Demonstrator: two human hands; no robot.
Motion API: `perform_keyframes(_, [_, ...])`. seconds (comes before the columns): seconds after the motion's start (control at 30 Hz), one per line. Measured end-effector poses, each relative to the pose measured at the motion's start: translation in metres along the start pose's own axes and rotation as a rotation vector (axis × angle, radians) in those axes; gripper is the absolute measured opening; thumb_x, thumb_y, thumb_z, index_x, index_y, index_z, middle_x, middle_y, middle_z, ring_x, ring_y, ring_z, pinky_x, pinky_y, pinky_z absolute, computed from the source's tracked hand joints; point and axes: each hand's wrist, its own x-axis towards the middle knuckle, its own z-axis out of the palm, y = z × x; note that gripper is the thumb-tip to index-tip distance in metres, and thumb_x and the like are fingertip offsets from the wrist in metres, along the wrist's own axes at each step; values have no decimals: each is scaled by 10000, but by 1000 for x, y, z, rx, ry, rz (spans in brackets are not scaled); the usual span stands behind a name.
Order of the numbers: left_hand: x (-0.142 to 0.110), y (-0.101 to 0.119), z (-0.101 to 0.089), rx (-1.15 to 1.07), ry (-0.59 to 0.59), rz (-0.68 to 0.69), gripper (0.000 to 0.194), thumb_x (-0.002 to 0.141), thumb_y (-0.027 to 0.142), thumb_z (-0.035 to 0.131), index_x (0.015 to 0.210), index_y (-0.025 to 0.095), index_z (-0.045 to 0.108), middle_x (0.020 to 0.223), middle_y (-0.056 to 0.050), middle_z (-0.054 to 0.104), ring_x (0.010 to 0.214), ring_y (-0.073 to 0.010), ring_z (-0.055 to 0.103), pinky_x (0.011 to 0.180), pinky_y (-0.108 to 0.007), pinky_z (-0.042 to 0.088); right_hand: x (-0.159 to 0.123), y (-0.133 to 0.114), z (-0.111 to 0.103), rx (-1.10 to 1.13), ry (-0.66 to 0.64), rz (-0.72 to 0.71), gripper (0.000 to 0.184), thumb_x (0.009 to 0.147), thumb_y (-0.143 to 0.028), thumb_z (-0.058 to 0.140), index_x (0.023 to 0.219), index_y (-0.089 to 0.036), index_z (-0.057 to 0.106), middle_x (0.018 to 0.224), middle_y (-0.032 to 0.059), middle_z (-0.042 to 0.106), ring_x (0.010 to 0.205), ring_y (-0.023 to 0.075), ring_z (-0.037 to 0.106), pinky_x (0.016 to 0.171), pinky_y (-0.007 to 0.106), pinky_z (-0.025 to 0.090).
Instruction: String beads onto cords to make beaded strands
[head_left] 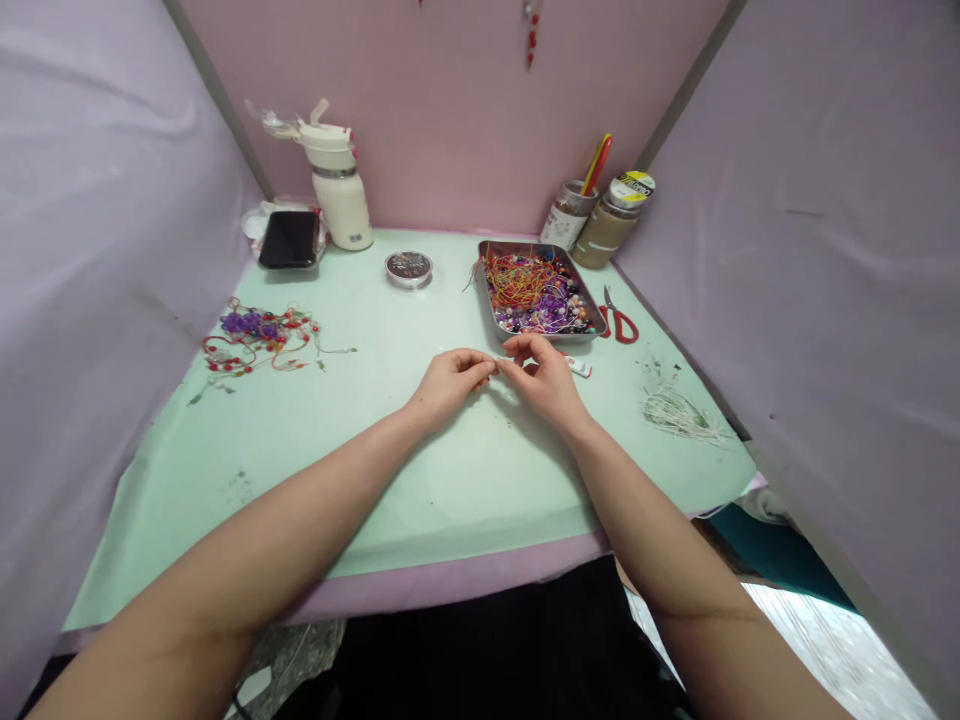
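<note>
My left hand and my right hand meet over the middle of the table, fingertips nearly touching. Both pinch at something too small to make out; a thin thread or bead may be between them, but I cannot tell. Just beyond them stands a metal tray holding many beads and a tangle of red and yellow cords. A small white and red object, perhaps a lighter or tube, lies right beside my right hand, partly hidden by it.
Red-handled scissors lie right of the tray, near a bundle of white strings. Beaded strands lie at left. Behind are a phone, a white bottle, a spool and two jars. Fabric walls enclose the table.
</note>
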Motion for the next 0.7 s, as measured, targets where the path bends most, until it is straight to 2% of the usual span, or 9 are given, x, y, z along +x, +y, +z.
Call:
perform_keyframes(0.1, [0,3,-1,75,-8,22,187,729,324,646,763,141,658,638,4,568,577,-92,450,570,-246,353,2,1,-4,38,-66,92,242,778,-321,652,977,-185,625,889,46,652,782,163,583,630,276,461])
perform_keyframes(0.23, [-1,5,-2,137,-25,44,177,726,315,632,747,140,653,652,1,580,596,-97,456,594,-250,363,3,-3,-7,61,-156,140,172,783,-329,622,854,-180,668,838,44,681,781,170,602,674,295,468])
perform_keyframes(0.37, [-1,4,-2,153,-43,49,214,743,348,625,765,138,656,665,-6,588,593,-97,449,578,-247,354,2,-7,-6,53,-119,146,140,774,-313,613,766,-177,646,756,24,655,719,152,577,641,279,449])
perform_keyframes(0.5, [-1,5,-2,134,-38,52,255,760,393,624,762,140,650,673,-10,596,590,-96,454,570,-242,360,0,-8,-3,32,-85,118,128,777,-299,599,754,-178,634,743,20,643,704,145,561,629,268,442])
perform_keyframes(0.7, [-2,6,-1,34,-16,40,218,768,364,609,715,153,612,633,5,582,558,-89,467,554,-234,378,0,-7,-1,20,-78,68,137,796,-309,601,758,-181,635,746,24,639,700,147,562,627,273,440])
